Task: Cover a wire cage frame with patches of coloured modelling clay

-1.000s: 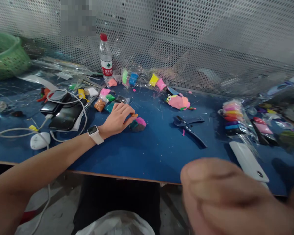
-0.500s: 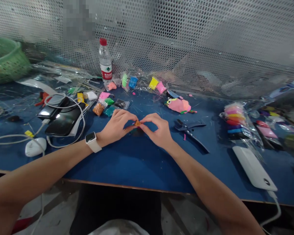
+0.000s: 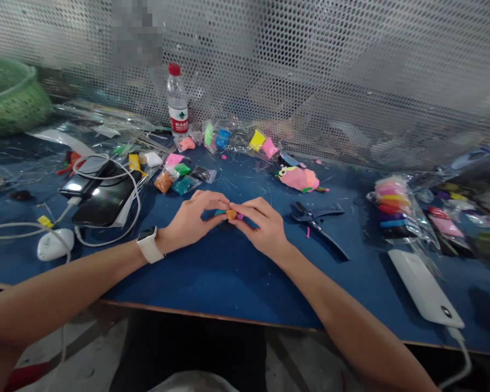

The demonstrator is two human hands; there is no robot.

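Between my fingertips, low over the blue table, is a small lump of orange modelling clay [image 3: 231, 214]. My left hand [image 3: 194, 218] pinches it from the left, thumb and forefinger closed on it. From the other side my right hand [image 3: 265, 226] presses the same lump with its thumb and fingers. Bits of teal and purple show beside the orange, partly hidden by the fingers; I cannot tell whether they are joined to it. Beyond my right hand lies a pink clay figure [image 3: 298, 178] with a white eye. Dark blue pliers [image 3: 320, 226] rest right of that hand.
Bagged clay pieces, among them an orange one [image 3: 163, 182], lie beyond my left hand. A water bottle [image 3: 177, 103] stands at the back by the perforated metal panel. Phones and cables [image 3: 106, 201] are on the left; a white power bank [image 3: 424, 288] and stacked clay packs [image 3: 392, 201] are right.
Both hands have lowered slightly towards the table with the orange clay between them. More of the orange lump shows, and teal and purple bits are now visible beside it.
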